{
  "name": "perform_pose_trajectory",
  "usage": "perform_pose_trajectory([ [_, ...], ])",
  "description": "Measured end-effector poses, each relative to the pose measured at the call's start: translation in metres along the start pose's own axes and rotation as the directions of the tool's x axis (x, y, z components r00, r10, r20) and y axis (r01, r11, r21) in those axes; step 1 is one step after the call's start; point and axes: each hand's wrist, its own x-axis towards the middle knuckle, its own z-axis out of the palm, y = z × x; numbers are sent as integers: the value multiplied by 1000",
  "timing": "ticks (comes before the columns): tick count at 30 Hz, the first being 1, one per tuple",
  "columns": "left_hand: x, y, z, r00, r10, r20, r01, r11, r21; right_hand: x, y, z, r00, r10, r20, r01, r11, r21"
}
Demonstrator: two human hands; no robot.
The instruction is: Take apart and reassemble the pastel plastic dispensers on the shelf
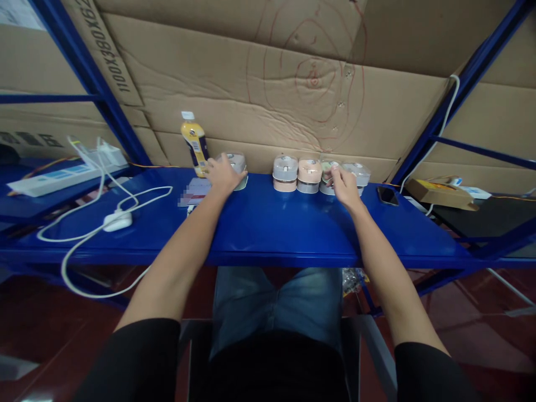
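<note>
My left hand [225,175] reaches over a small rounded box with a clear grey top [238,162], its fingers on one side and its thumb on the other. A pale green part of that box shows under my palm. Against the cardboard, to the right, several similar boxes stand in stacks: a grey one on a pink one [285,173], then a pink one on a grey one [309,176]. My right hand [342,183] is at a green-and-grey stack [326,187], fingers curled against its front. Whether a small thing sits between them is hidden. Another grey clear-topped box [359,172] stands partly behind that hand.
A yellow drink bottle [195,144] stands behind my left hand, near a flat packet [194,192]. White cables with a charger [118,220] lie on the blue table [276,229] at left. A phone [387,195] and an open carton [441,194] are at right.
</note>
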Motion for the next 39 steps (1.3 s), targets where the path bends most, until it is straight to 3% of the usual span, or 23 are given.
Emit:
perform_pose_trajectory([
  [4,-2,-1,1,999,19,40,-16,998,-63,0,0,0,1000,11,-8,-10,1000,12],
  [7,-7,3,-9,998,55,-6,-55,994,-92,0,-1,-1,1000,21,-5,-21,1000,19],
  [11,-20,12,-25,955,265,-134,-286,941,-181,-1,-6,-3,1000,4,-10,-4,1000,19],
  [13,-33,17,-28,876,472,-102,-481,839,-255,-2,-9,-3,999,-46,2,46,999,0],
  [14,-41,19,-28,808,586,-64,-575,759,-307,-3,-11,-2,996,-82,26,82,997,-10],
  [16,-58,21,-23,631,776,7,-700,573,-427,-5,-14,0,977,-171,126,174,985,-18],
  [18,-74,23,-14,494,868,49,-724,442,-529,-9,-17,6,930,-247,272,255,967,5],
  [19,-80,23,-8,451,890,66,-716,405,-568,-11,-19,9,899,-269,347,279,960,22],
  [21,-90,23,3,408,909,91,-681,369,-633,-17,-23,17,836,-282,470,294,955,51],
  [25,-97,20,16,383,916,123,-588,344,-732,-25,-31,29,755,-310,577,322,943,85],
  [29,-97,18,20,400,898,184,-490,379,-785,-27,-33,30,741,-266,617,308,951,41],
  [33,-93,15,25,380,900,215,-511,398,-762,-21,-28,19,765,-166,622,239,970,-35],
  [36,-90,11,25,348,915,206,-581,382,-718,-13,-19,3,817,-76,572,157,983,-94],
  [39,-90,7,22,334,903,270,-643,427,-636,-5,-8,-14,859,91,504,16,979,-202],
])
